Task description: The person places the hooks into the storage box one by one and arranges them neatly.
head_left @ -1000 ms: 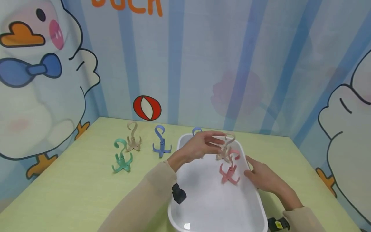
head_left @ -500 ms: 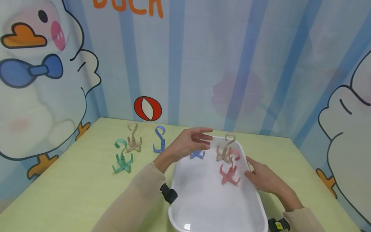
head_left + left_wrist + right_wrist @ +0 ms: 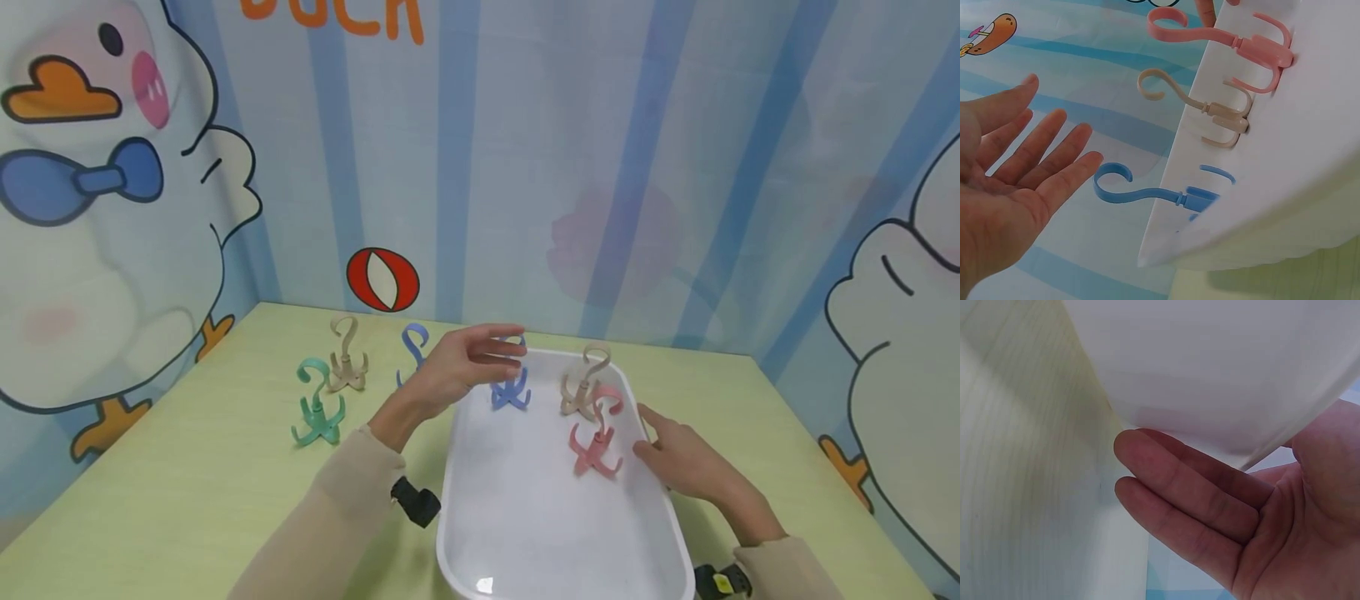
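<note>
A white plastic tub [image 3: 540,517] holds three four-pronged hook hangers near its far end: a blue one [image 3: 510,393], a beige one [image 3: 579,398] and a pink one [image 3: 592,454]. All three stand on their prongs with the curved hook upward. My left hand [image 3: 461,367] hovers over the tub's far left corner, partly covering the blue hanger's hook in the head view. In the left wrist view its fingers are spread and hold nothing. My right hand [image 3: 686,460] holds the tub's right rim, thumb over the edge, fingers [image 3: 1191,506] against the outer wall.
Left of the tub on the yellow-green table [image 3: 195,467] stand a green hanger [image 3: 318,423], a beige hanger [image 3: 347,373] and a blue hanger [image 3: 414,337] partly behind my left hand. A printed curtain [image 3: 525,167] closes off the back and sides.
My left hand has moved left, away from the beige hanger in the tub and past the blue one, which now shows more. My right hand and the tub stay put.
</note>
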